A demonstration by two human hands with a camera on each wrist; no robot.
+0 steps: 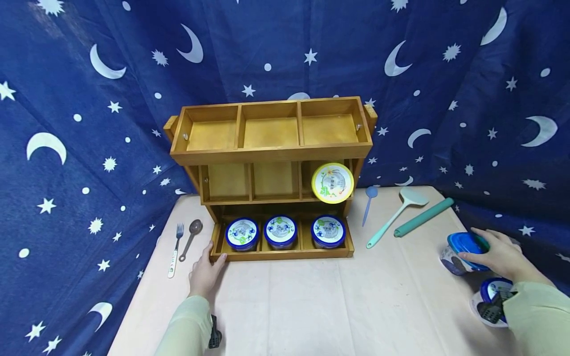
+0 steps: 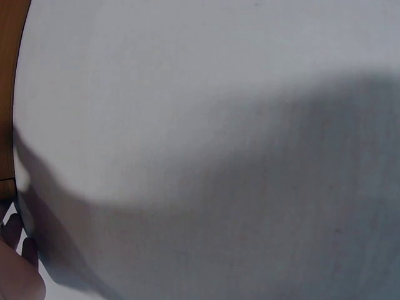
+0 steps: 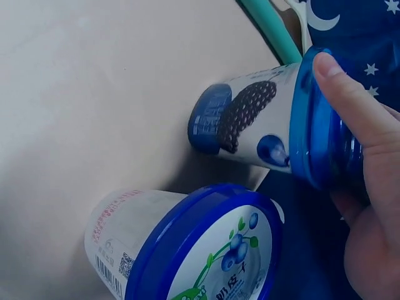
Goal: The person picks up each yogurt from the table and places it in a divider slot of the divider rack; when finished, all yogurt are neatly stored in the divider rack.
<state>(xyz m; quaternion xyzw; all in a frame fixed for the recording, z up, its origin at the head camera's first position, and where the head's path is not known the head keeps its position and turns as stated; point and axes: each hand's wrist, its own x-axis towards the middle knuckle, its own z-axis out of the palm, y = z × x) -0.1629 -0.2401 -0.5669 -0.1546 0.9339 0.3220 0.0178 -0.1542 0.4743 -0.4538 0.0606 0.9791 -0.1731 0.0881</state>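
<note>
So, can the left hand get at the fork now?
Likely yes: the fork lies left of the left hand, its handle uncovered, though that hand would need to leave the wooden rack.

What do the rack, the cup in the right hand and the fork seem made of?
Rack: most likely wood with a varnished sheen, from its golden-brown boards. Cup: smooth printed wall, plastic or coated card, I can't tell which; its blue lid is glossy, probably plastic. Fork: grey, likely metal prongs; the white printed handle could be plastic or ceramic.

The left hand (image 1: 206, 275) reaches forward, thumb spread, while the right hand (image 1: 505, 253) grips.
</note>
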